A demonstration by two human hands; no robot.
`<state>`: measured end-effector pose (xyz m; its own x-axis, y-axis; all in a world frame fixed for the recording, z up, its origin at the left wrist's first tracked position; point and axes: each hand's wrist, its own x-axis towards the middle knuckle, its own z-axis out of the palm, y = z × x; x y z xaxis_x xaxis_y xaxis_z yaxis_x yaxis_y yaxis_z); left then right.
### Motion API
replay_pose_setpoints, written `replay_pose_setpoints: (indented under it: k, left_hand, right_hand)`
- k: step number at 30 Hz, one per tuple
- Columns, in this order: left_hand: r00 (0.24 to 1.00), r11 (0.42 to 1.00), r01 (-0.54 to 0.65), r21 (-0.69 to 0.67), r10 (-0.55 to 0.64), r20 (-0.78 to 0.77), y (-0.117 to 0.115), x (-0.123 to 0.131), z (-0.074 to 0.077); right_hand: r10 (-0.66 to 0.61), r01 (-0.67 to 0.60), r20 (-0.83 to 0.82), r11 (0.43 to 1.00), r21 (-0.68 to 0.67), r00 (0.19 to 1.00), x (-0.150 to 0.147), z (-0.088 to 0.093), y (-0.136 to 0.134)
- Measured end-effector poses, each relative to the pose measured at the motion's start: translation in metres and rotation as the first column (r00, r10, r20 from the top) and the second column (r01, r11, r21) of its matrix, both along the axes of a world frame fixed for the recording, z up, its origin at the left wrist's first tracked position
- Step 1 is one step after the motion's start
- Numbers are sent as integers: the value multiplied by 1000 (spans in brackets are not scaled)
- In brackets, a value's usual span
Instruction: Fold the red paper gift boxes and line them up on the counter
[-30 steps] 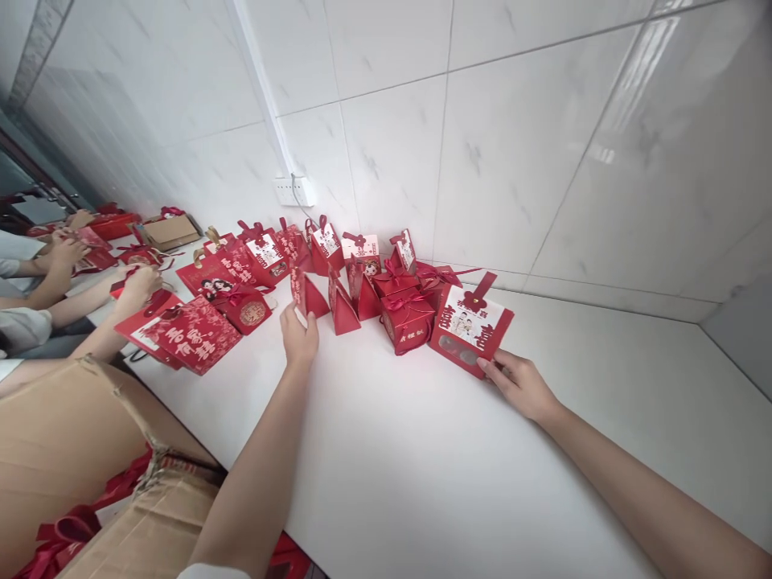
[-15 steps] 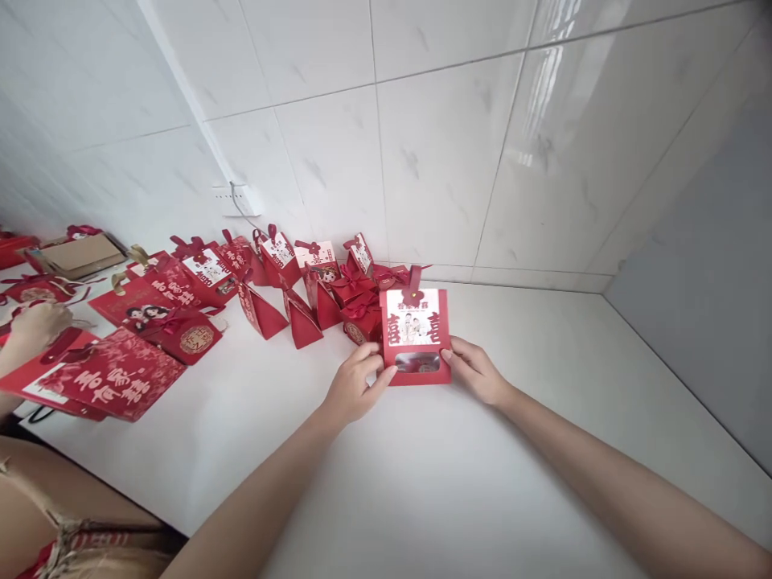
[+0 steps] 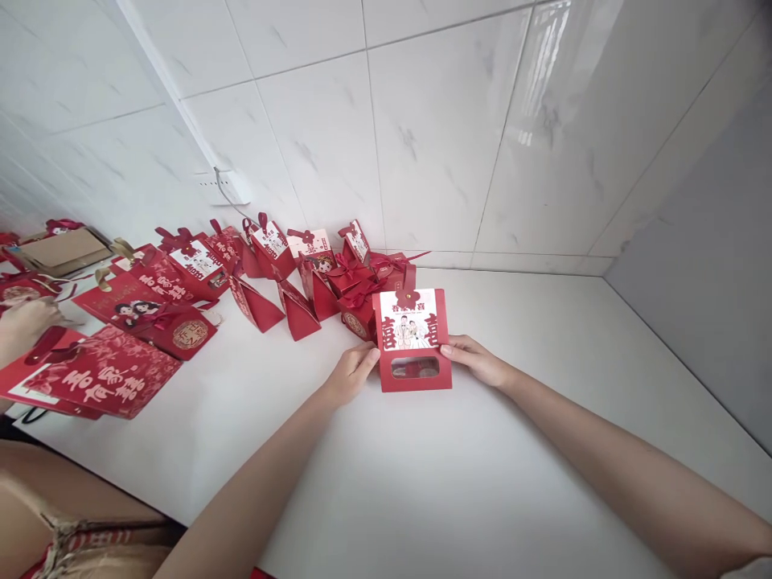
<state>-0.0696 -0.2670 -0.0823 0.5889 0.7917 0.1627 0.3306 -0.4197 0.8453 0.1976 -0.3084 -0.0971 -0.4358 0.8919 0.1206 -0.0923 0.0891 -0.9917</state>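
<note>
A red gift box point(image 3: 416, 376) with a white printed flap, a couple drawn on it, a red flower tag point(image 3: 408, 298) and a small clear window stands on the white table. It is held between my two hands. At its left edge, my left hand point(image 3: 353, 372) grips with the thumb along the side. My right hand point(image 3: 479, 359) clasps the right edge, its thumb on the front and its other fingers mostly hidden behind. Just behind the box, red boxes with ribbon bows point(image 3: 351, 273) are stacked close to my left hand.
Several red triangular boxes point(image 3: 256, 304) and upright gift boxes line the wall. Larger red bags point(image 3: 124, 371) lie to the left, where another person's hand point(image 3: 24, 328) is at work. A brown cardboard piece point(image 3: 65, 251) is at far left. A socket point(image 3: 220, 187) with a cable is on the tiled wall.
The box's top has tilted back, and its ribbon loop no longer stands up above it. My left thumb has shifted from the front to the left edge. The view has moved slightly.
</note>
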Motion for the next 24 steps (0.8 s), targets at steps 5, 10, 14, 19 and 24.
replay_pose_setpoints:
  k: [5,10,14,19,24]
  left_hand:
    - [999,999,-44,8,44,-23,-6,5,6]
    - [993,972,73,-222,-50,109,-7,8,6]
    - [989,985,123,-121,-112,94,-10,6,11]
    - [992,987,98,125,-87,-94,-8,-1,15]
    - [994,984,68,166,-53,-93,10,-4,3]
  right_hand:
    - [-72,65,-66,993,-96,995,-6,0,-3]
    - [-177,172,54,981,85,983,-8,-5,-2]
    - [-439,307,176,814,493,881,-8,-10,-4]
    - [-485,292,212,763,577,848,-8,-11,-1]
    - [-291,166,240,885,435,926,-1,-16,11]
